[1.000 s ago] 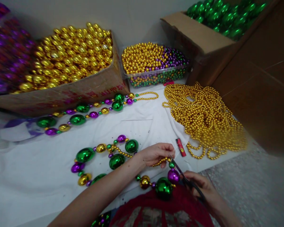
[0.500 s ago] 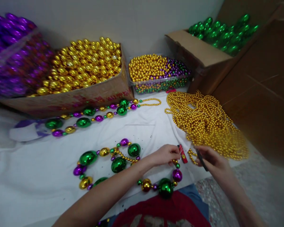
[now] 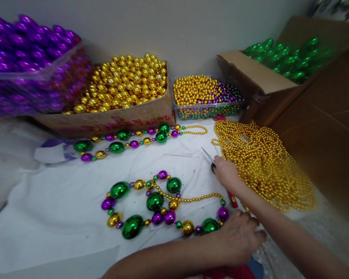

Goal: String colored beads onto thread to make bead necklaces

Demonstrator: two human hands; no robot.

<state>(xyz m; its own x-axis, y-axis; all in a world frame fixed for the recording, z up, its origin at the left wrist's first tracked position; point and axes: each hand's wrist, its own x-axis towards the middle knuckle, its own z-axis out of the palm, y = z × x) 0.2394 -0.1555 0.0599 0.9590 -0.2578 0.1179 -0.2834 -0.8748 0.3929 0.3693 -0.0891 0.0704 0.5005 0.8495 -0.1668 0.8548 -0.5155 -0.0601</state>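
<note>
Right hand (image 3: 226, 172) gripping scissors (image 3: 208, 155); left hand (image 3: 240, 236)? Can't tell, necklace (image 3: 133, 226) beside it. Box (image 3: 119, 119) heaped with gold beads (image 3: 130, 83).

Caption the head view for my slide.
Right hand holding scissors beside gold bead strands, a multicoloured necklace on white cloth.

The right hand (image 3: 225, 170) hides part of the scissors (image 3: 208, 155); the right forearm (image 3: 275, 213) partly covers a red object (image 3: 233, 200). The left edge crops the purple beads (image 3: 23, 42).
</note>
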